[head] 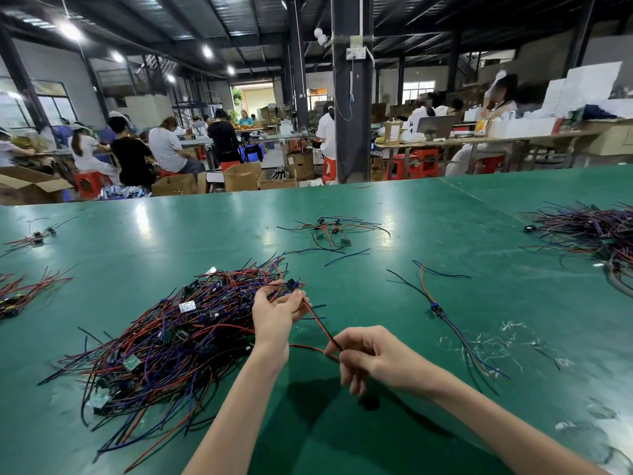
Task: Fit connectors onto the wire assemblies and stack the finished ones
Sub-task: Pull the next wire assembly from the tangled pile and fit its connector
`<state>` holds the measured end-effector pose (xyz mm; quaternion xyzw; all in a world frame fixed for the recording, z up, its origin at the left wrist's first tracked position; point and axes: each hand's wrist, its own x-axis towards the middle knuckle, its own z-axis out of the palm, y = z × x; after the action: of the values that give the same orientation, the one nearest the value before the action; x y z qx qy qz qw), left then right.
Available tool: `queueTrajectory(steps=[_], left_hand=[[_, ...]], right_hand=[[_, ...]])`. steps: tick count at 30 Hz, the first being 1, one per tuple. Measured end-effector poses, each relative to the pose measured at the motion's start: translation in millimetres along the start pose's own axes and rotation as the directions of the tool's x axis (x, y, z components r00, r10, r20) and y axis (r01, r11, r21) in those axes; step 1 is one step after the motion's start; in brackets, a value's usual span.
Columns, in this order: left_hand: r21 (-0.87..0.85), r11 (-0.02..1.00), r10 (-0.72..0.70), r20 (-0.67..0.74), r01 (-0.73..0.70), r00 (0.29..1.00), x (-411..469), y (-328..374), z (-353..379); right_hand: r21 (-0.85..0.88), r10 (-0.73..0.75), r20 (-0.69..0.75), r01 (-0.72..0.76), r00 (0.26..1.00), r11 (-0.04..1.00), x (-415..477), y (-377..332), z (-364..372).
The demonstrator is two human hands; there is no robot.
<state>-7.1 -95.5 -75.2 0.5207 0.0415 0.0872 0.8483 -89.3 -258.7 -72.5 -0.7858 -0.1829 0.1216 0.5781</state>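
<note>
Head view. Left hand [275, 313] pinches a small black connector [292, 285]; right hand [370, 354] pinches the red-and-black wire pair [320, 323] running from the left fingers. On the green table [205, 228]: tangled wire heap [164, 341] at 9 o'clock of the hands, single assembly [436, 308] at 3 o'clock, small cluster [330, 229] at 12 o'clock.

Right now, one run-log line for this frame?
left hand: pinches small black plastic connector | right hand: pinches red-and-black wire pair | tangled red, blue, black wire pile: left, on green table
</note>
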Motion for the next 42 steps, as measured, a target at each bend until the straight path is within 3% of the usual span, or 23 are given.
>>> queueTrajectory(steps=[4,12,18,25,27,30,38,42], left_hand=[[0.011,1.000,-0.029,-0.024,0.029,0.999,2.3,-2.1,-1.8],[0.050,0.999,-0.006,0.015,0.005,1.000,-0.2,-6.1,0.5],[0.003,0.997,-0.072,0.084,0.072,0.994,-8.9,-3.0,6.5],[0.151,0.965,-0.253,0.302,0.216,0.919,-31.0,-12.4,21.9],[0.195,0.958,-0.264,0.322,0.210,0.909,-33.8,-15.4,23.6],[0.221,0.955,-0.262,0.327,0.197,0.908,-34.7,-16.5,23.8],[0.292,0.929,-0.319,0.314,0.228,0.895,-32.9,-17.2,22.5],[0.308,0.926,-0.312,0.294,0.220,0.903,-32.5,-16.6,21.1]], right_hand=[[0.036,0.067,0.048,-0.069,0.997,0.997,0.7,3.8,-4.4],[0.191,0.139,0.309,-0.205,0.941,0.960,-2.3,4.1,-21.0],[0.315,0.190,0.321,-0.293,0.928,0.903,-0.5,1.7,-26.6],[0.265,0.158,-0.027,-0.146,0.987,0.953,6.7,5.8,-22.4],[0.187,0.137,-0.096,-0.117,0.986,0.975,7.6,8.9,-22.8],[0.200,0.117,-0.164,-0.083,0.979,0.976,9.4,9.6,-27.6],[0.311,0.131,-0.541,0.052,0.831,0.949,7.0,-2.0,-85.8],[0.221,0.250,-0.598,-0.143,0.761,0.965,-6.6,6.6,-128.9]])
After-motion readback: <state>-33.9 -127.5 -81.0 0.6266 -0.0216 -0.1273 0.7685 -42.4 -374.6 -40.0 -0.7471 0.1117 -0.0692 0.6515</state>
